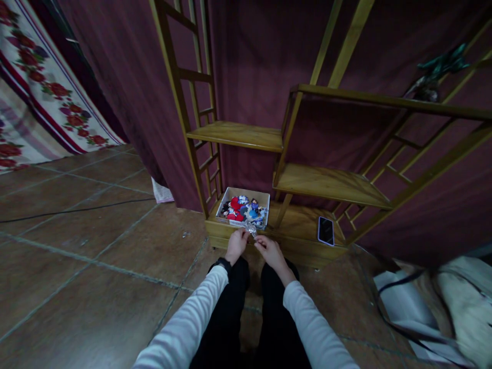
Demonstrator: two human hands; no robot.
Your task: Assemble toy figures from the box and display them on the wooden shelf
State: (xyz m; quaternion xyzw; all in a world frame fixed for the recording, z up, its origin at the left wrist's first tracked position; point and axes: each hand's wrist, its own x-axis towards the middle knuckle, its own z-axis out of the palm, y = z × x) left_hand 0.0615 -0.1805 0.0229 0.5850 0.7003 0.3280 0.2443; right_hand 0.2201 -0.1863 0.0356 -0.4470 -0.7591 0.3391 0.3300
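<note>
Both hands meet just in front of a white box (pixel 265 197) that stands on the low wooden base of a shelf. Between them is a small clear, shiny piece (pixel 251 229), perhaps a plastic wrapper; its exact kind is too small to make out. My left hand (pixel 236 245), with a black band at the wrist, pinches its left side. The fingertips of my right hand (pixel 270 251) close on its lower right end. Small colourful figures (pixel 246 209) in red, blue, white and black lie jumbled inside the box.
A phone (pixel 326 230) lies on the shelf base to the right. The wooden shelf (pixel 242 136) rises ahead, with a dark green ornament (pixel 442 66) at upper right. Bags (pixel 407 302) rest on the floor at right. A black cable (pixel 77 210) crosses the tiles at left.
</note>
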